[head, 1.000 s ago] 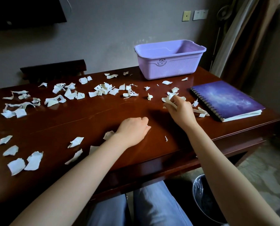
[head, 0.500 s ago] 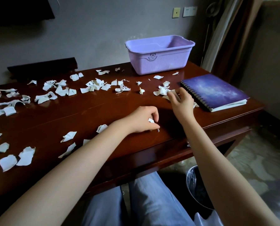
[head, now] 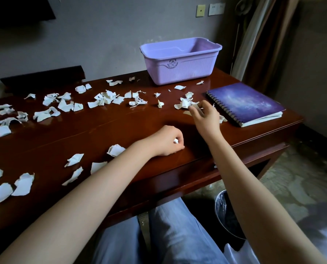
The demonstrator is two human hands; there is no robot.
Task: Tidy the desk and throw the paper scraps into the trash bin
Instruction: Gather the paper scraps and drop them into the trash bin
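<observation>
The left hand point(head: 166, 141) rests on the dark wooden desk point(head: 120, 128) near its front edge, fingers curled under and thumb tucked in, pinching a small scrap point(head: 176, 141) of white paper whose corner shows between the fingertips. Beyond it and a little to its right, the right hand point(head: 204, 116) reaches out with its fingers bent down over a crumpled scrap point(head: 194, 106), which the fingertips grip at the near edge of a small heap of scraps point(head: 183, 103); one more piece point(head: 222, 119) peeks out from under the right side of that hand. Just to the right of the right hand lies a purple spiral notebook point(head: 244, 103), closed, its wire binding turned toward the hand. Farther out from both hands, close to the wall, stands a lilac plastic tub point(head: 179, 63), open at the top. Just to the left of the left wrist and forearm lie a few loose pieces point(head: 116, 150), and well to the left of both hands many more torn scraps point(head: 63, 105) are strewn across the desk top as far as its left end. Below the right forearm, on the floor beside the person's knees in light blue trousers point(head: 168, 235), stands the trash bin point(head: 222, 210), dark and lined with a shiny bag, partly tucked under the desk's front edge
</observation>
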